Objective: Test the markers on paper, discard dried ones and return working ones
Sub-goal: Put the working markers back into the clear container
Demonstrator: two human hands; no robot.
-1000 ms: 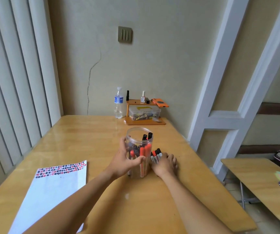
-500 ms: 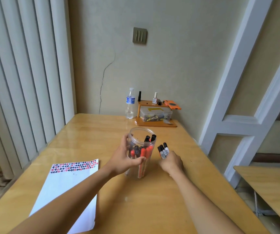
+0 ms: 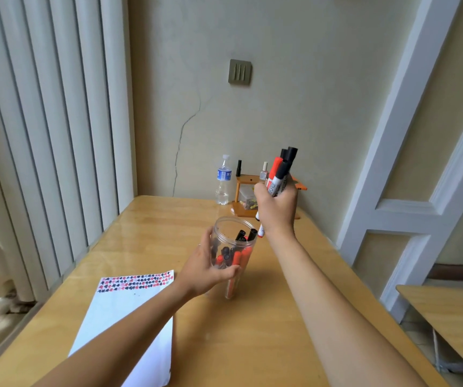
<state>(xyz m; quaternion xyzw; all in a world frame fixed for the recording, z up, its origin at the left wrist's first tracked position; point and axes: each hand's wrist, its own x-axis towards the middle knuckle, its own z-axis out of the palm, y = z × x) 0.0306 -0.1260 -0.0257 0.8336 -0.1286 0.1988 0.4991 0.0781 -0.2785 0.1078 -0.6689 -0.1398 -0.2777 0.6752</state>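
A clear plastic jar (image 3: 231,233) stands on the wooden table (image 3: 252,344), with several red and black markers inside. My left hand (image 3: 205,270) wraps around its left side. My right hand (image 3: 276,208) is raised above and just right of the jar's mouth, closed on a bundle of red and black markers (image 3: 280,170) held upright, caps up. A white sheet of paper (image 3: 124,328) with rows of red and black marks along its top edge lies at the table's near left.
At the far edge by the wall stand a water bottle (image 3: 223,180) and a small orange wooden rack (image 3: 243,201) with little bottles. Vertical blinds (image 3: 43,135) line the left. A second table (image 3: 454,317) sits low at the right.
My right hand has lifted the bundle of markers off the table beside the jar and raised it above the jar's rim. My left hand stays on the jar.
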